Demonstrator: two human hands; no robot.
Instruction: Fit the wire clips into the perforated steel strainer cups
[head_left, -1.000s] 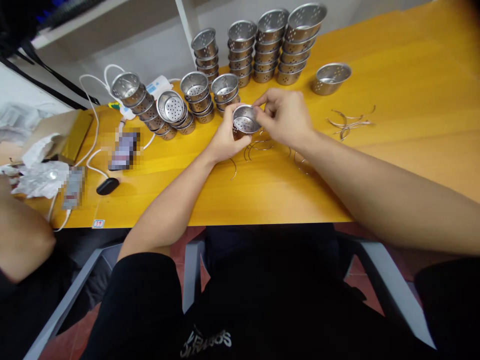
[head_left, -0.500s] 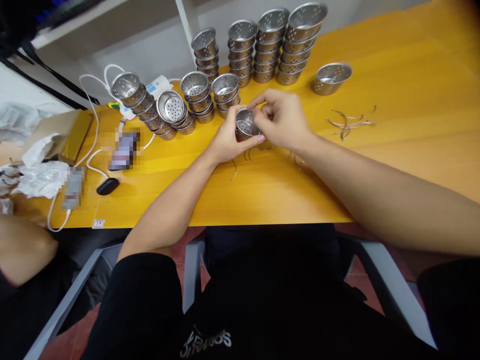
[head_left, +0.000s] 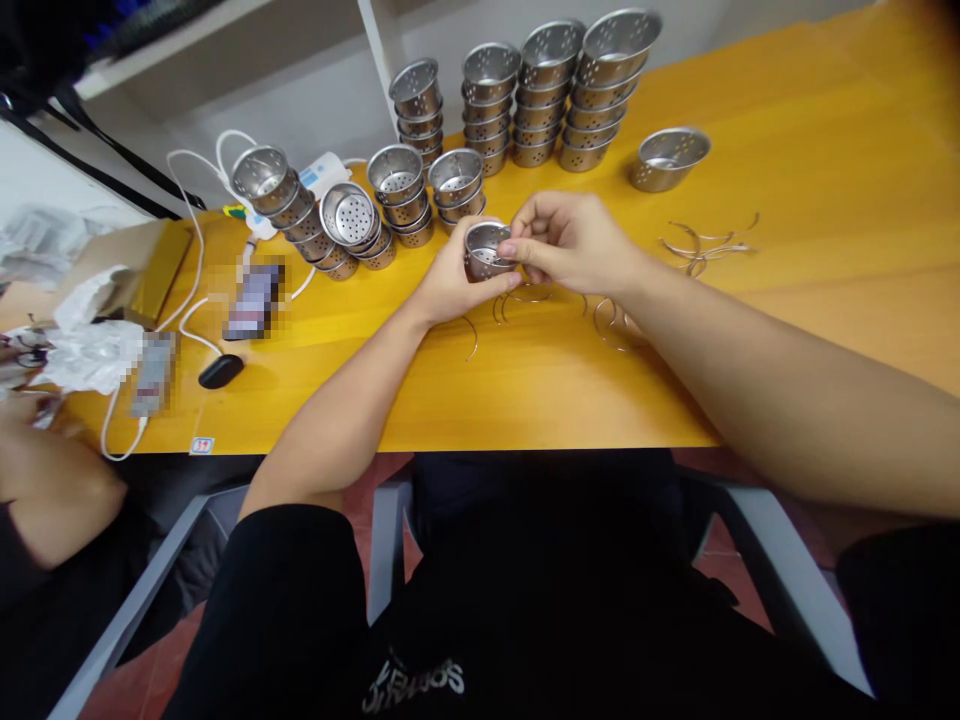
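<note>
My left hand [head_left: 454,277] is wrapped round a small perforated metal cup [head_left: 486,252], its mouth tilted up. At the cup's right rim is my right hand [head_left: 566,238], with thumb and fingers pinched together; what they hold, if anything, is too small to make out. Thin curved wires [head_left: 611,325] lie on the table below my hands. More curved wires [head_left: 701,248] form a loose heap to the right, and a single perforated cup [head_left: 670,160] stands behind that heap.
Stacks of perforated cups [head_left: 536,110] line the back of the yellow table [head_left: 480,400]. To the left are a phone [head_left: 255,300], a black oval object [head_left: 221,371], white cables and crumpled plastic [head_left: 94,350]. Another person's arm [head_left: 64,480] is at the far left.
My right hand has shifted slightly right, from over the cup's mouth to its right rim, uncovering more of the cup. The left hand still holds the cup.
</note>
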